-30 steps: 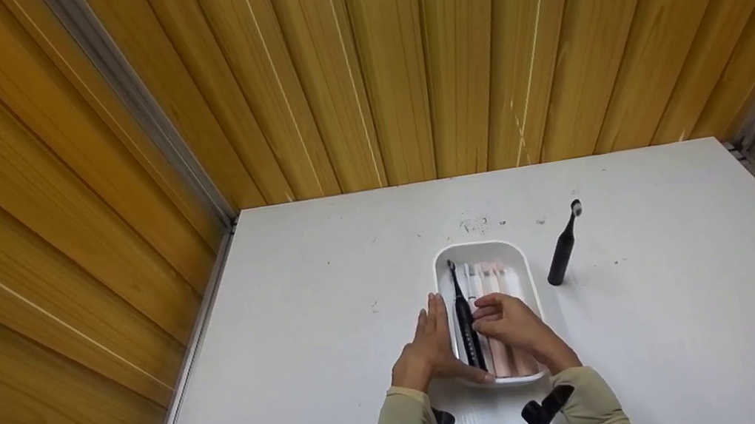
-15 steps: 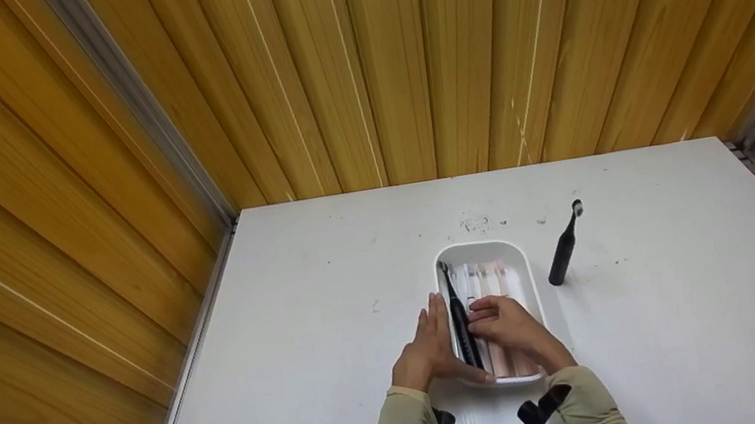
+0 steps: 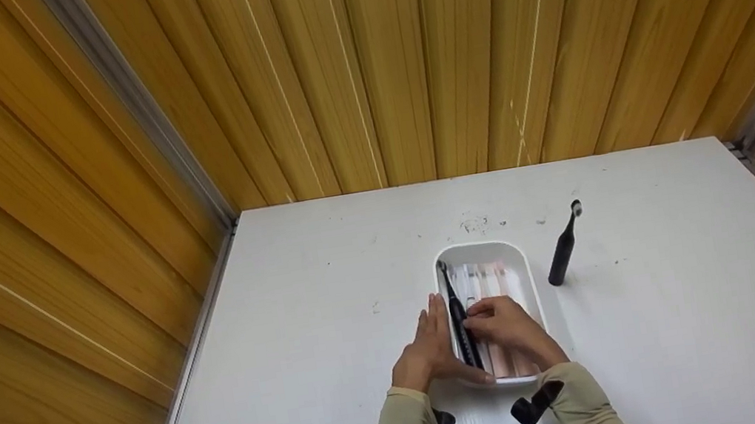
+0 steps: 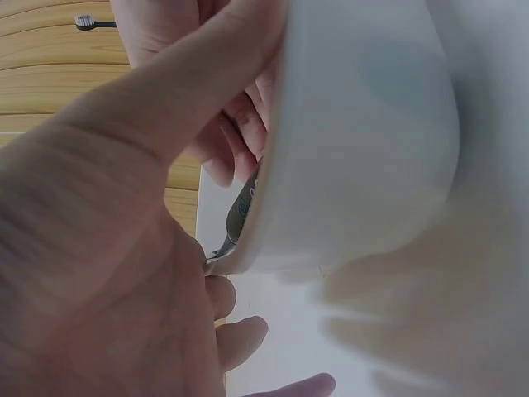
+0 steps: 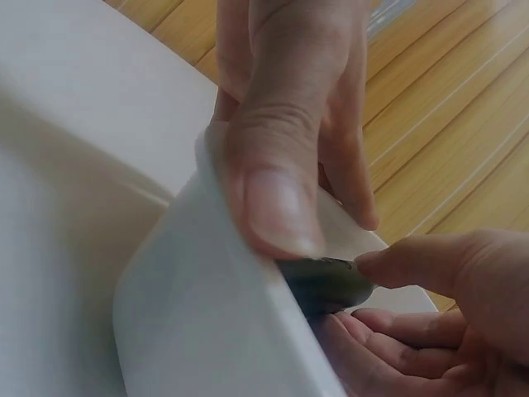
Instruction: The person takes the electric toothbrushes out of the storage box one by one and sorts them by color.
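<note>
A white box (image 3: 535, 278) with rounded corners sits on the table between both hands. Along its left inner wall lies a black electric toothbrush (image 3: 456, 305), its head at the far end. My right hand (image 3: 508, 323) reaches into the box and pinches the toothbrush handle (image 5: 322, 281), thumb on one side and fingers on the other. My left hand (image 3: 434, 349) lies against the box's left outer side, fingers straight, while its thumb (image 5: 277, 207) rests over the near rim. To the right of the black one, pale and pink toothbrushes (image 3: 502, 364) lie in a row, partly hidden by my right hand.
Another black electric toothbrush (image 3: 563, 251) stands upright on the white table (image 3: 316, 303), right of the box. Wood-patterned panels (image 3: 393, 67) rise behind the table's far edge and at both sides.
The black toothbrush in the box has shifted left against the wall, with its head now in the far left corner. My right hand has moved slightly left with it; my left hand keeps its place.
</note>
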Demonstrator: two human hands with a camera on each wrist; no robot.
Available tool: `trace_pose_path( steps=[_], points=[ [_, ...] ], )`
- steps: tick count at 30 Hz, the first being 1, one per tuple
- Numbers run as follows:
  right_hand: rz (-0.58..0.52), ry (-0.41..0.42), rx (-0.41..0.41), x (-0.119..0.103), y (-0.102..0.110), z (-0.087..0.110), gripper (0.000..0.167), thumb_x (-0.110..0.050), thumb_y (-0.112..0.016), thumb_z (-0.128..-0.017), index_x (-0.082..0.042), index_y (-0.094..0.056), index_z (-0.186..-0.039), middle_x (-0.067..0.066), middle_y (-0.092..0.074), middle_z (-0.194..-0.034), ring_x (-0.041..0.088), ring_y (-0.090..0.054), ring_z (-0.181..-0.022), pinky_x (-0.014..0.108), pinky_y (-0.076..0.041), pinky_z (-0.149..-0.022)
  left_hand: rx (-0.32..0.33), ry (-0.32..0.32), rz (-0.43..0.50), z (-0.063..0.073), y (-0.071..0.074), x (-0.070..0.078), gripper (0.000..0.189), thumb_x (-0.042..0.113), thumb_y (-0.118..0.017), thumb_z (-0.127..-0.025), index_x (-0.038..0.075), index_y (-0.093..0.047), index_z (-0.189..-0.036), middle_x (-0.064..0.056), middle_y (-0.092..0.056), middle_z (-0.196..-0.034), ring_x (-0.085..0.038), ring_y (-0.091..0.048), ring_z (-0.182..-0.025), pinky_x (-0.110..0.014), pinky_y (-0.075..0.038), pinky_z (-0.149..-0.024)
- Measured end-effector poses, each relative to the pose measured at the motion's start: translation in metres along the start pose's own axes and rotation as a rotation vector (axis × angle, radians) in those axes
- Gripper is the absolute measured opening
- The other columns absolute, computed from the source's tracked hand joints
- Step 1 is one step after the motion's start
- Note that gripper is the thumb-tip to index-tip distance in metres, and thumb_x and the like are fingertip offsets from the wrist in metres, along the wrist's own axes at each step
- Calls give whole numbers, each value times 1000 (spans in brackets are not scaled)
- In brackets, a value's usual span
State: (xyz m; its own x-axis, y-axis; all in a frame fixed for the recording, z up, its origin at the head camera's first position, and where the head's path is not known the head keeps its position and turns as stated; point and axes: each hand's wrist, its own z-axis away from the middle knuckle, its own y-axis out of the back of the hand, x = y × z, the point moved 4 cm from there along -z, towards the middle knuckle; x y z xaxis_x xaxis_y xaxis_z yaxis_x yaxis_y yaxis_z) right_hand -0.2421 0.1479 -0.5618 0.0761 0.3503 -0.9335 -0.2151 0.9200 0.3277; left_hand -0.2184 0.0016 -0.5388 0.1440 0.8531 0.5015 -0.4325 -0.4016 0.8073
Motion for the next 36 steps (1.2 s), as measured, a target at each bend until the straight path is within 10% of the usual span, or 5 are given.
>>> trace_pose_path(
  steps=[36],
  points=[
    [30, -132, 192, -7, -9, -8, 27, -11, -77, -76, 5, -69, -95, 13, -73, -85, 14, -66, -69, 25, -55, -61, -21, 29, 33, -1, -1, -2, 143, 58, -88, -53, 11, 2, -155, -5, 1, -163, -28, -8, -149, -50, -32, -113]
  ],
)
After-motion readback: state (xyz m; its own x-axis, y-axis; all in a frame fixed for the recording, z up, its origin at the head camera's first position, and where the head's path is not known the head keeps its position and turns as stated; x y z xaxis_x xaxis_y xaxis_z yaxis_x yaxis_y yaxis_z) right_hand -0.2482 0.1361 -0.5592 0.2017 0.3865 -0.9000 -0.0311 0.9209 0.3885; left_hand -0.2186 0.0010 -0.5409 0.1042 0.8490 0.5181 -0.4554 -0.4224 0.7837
